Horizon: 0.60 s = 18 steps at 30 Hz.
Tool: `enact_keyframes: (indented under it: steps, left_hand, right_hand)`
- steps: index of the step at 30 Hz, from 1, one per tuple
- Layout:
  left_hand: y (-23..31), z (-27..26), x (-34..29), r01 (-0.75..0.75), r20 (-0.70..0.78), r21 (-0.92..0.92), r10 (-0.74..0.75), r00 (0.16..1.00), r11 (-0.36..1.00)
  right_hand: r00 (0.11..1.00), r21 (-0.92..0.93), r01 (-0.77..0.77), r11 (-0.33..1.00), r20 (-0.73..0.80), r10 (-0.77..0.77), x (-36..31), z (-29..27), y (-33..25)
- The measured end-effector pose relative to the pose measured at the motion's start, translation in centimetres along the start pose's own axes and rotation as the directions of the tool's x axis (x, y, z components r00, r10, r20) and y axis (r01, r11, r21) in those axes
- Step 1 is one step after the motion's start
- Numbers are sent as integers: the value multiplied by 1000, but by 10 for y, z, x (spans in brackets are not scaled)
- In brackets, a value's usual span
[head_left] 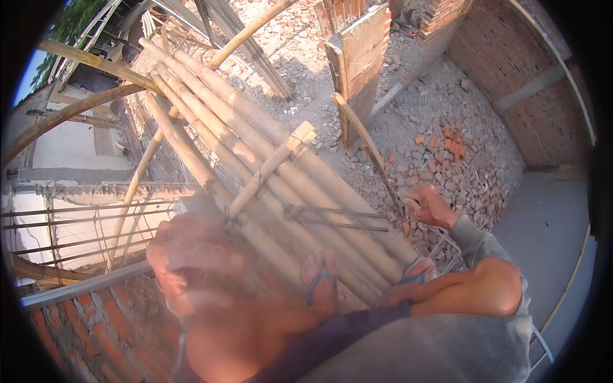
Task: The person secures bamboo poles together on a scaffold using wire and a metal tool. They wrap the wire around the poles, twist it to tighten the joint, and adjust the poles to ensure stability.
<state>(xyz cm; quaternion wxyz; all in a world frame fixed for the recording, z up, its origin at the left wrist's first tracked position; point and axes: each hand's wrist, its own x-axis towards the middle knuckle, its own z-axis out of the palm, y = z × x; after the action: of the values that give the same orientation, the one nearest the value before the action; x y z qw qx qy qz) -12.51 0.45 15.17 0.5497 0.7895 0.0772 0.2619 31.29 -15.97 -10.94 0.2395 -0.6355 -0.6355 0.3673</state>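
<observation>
Pincers (341, 217) with two long dark handles lie across the bamboo poles (268, 156), jaws toward the left. To the right of the handle ends, my right hand (431, 207) hangs over the rubble with its fingers curled together; whatever is in them, if anything, does not show. My left hand (198, 255) is close and smeared by motion at the left of the poles, so its fingers cannot be read. A short bamboo crosspiece (271, 169) lies over the long poles, with a dark tie near its lower end.
My sandalled feet (321, 281) rest on the poles. Below lie broken bricks (450, 143) and rubble. A brick wall (96, 338) runs at lower left, with rebar (83, 233) above it. A concrete-faced brick pillar (361, 70) and slanting bamboo stand beyond.
</observation>
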Motion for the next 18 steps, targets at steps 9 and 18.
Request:
enact_keyframes:
  steps: [9,18]
  left_hand:
    - [-225,118,-91,535,-394,740,-381,836,409]
    - [-252,148,-99,343,-105,867,-540,835,361]
  right_hand:
    - [992,138,-116,984,56,109,20,8,-15]
    - [999,234,-51,971,31,45,26,19,-12]
